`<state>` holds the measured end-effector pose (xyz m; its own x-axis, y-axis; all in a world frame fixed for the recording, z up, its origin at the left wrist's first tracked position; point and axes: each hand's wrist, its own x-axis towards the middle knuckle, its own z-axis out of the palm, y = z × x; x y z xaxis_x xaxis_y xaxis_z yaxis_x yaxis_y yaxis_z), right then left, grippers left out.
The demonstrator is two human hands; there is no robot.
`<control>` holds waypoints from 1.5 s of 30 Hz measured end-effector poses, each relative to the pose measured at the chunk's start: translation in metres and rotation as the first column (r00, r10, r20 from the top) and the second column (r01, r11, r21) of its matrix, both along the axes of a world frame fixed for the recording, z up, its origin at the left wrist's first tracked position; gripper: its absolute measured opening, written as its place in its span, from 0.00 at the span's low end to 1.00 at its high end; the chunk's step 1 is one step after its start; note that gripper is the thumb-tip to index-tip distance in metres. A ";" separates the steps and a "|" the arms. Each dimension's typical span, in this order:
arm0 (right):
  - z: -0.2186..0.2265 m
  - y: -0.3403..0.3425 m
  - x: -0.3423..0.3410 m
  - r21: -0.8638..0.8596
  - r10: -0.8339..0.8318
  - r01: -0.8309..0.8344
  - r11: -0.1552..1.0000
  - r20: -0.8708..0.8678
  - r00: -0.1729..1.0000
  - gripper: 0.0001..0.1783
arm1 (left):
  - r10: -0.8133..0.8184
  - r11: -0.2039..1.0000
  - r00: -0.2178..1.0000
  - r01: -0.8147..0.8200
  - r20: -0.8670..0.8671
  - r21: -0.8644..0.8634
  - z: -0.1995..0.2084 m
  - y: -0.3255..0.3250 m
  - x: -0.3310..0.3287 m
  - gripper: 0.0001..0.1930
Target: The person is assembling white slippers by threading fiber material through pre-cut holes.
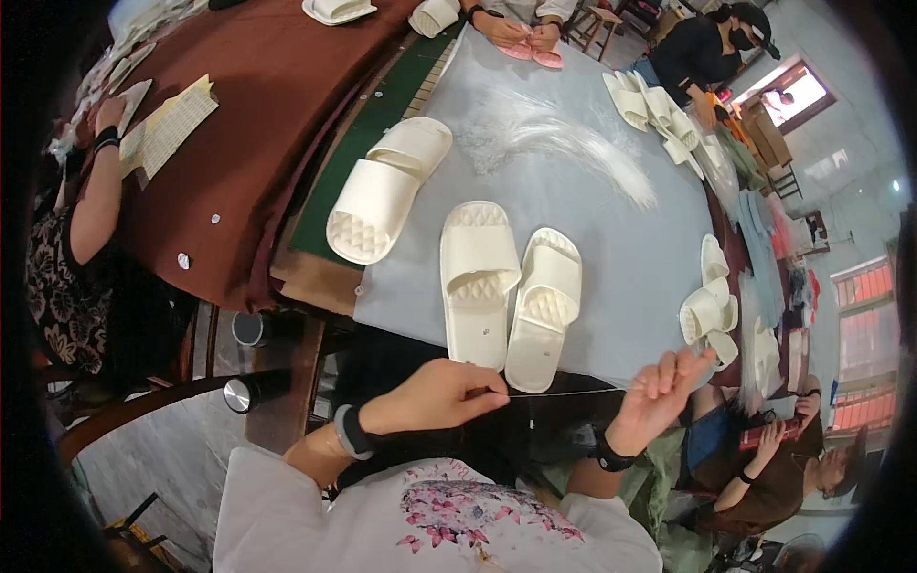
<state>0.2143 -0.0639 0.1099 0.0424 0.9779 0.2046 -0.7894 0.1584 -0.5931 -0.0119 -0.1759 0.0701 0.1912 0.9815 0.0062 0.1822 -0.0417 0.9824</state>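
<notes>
My left hand (435, 399) pinches one end of a thin white strand (564, 392) between thumb and fingers. The strand runs taut across to my right hand (654, 401), whose curled fingers grip its other end. Just beyond the strand, two cream slide slippers, a larger slipper (478, 282) and a smaller slipper (544, 310), lie side by side at the table's near edge. Another cream slipper (387, 191) rests farther left, pointing the other way. Behind them a loose bundle of similar white strands (573, 143) is spread over the grey table cover (611, 277).
More cream slippers (707, 310) sit along the right edge, with another group (654, 115) at the far right. A brown-covered table (258, 105) adjoins on the left. Across the table, a person's hands (521, 38) hold pink slippers (535, 57). Other people sit or stand around.
</notes>
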 end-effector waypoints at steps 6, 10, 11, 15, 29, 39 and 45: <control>-0.030 -0.020 0.056 -0.011 -0.167 0.173 0.985 0.199 0.966 0.11 | 0.290 0.957 0.946 -0.291 -0.146 0.017 -0.016 0.000 0.003 0.07; -0.039 -0.032 0.049 -0.265 0.111 0.105 0.959 0.685 0.720 0.11 | 0.418 0.902 0.889 -0.383 -0.184 0.199 -0.031 0.018 0.016 0.06; -0.039 -0.031 0.047 -0.274 0.153 0.071 0.959 0.712 0.685 0.11 | 0.391 0.918 0.890 -0.360 -0.236 0.164 -0.035 0.022 0.017 0.06; -0.011 -0.011 0.018 -0.202 0.141 0.033 0.979 0.782 0.607 0.10 | 0.241 0.969 0.965 -0.245 -0.102 -0.035 -0.043 0.034 0.020 0.07; -0.030 0.149 -0.192 -0.518 0.367 -0.550 0.656 0.855 -0.368 0.12 | 0.616 0.782 0.615 -0.554 -0.492 0.286 -0.088 0.084 0.010 0.06; -0.064 0.149 -0.204 -0.553 0.522 -0.449 0.702 0.828 -0.204 0.11 | 0.633 0.774 0.652 -0.524 -0.418 0.355 -0.080 0.081 0.010 0.12; -0.038 0.103 -0.150 -0.426 0.507 -0.284 0.859 0.627 0.592 0.14 | 0.724 0.681 0.659 -0.634 -0.204 0.366 -0.040 0.075 -0.009 0.09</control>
